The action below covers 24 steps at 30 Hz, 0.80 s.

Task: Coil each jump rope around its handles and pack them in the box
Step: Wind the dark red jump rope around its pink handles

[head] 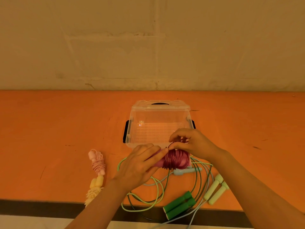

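Head camera: left hand (140, 164) grips pink handles (159, 160); right hand (189, 142) seemingly pinches maroon rope (175, 158) before the clear box (158, 126).

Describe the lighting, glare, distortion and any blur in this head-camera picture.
Head view: warm orange cast throughout; small bright glare on the clear box; wide-angle bowing along the table edge; hands and the dark red rope fairly sharp; soft shadows only.

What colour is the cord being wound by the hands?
Dark magenta cord, wrapped around pink handles; shown in the head view.
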Tool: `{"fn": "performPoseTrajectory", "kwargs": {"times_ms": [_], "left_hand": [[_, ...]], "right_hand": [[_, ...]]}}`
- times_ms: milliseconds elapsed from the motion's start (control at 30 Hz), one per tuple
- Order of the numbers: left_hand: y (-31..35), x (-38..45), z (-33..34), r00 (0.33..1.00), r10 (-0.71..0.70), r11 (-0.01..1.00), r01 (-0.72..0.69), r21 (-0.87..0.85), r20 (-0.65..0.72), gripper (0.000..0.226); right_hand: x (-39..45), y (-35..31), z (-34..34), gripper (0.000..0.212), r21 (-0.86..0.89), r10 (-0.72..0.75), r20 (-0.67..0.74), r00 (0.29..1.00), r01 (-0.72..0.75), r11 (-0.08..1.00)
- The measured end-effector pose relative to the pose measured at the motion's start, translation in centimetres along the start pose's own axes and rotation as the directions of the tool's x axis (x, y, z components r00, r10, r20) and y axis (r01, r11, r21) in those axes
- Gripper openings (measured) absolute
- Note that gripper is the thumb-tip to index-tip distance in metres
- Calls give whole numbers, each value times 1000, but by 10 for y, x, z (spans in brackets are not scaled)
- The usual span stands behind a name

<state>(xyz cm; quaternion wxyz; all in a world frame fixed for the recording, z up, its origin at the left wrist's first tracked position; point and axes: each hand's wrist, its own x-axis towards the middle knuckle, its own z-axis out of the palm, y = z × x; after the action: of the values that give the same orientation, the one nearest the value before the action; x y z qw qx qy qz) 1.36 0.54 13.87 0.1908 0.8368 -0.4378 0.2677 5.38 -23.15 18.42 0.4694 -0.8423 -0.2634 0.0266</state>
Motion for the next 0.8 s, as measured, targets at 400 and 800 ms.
{"fn": "performPoseTrajectory", "kwargs": {"times_ms": [400, 800], "left_hand": [[2, -1, 5, 998, -62, 998, 62, 5, -12, 50], [-5, -3, -1, 986, -167, 985, 166, -34, -12, 56]], "right_hand": [[5, 8, 7, 40, -317, -208, -120, 971, 161, 935], [-6, -3, 14, 106, -501, -17, 258, 966, 149, 853]]}}
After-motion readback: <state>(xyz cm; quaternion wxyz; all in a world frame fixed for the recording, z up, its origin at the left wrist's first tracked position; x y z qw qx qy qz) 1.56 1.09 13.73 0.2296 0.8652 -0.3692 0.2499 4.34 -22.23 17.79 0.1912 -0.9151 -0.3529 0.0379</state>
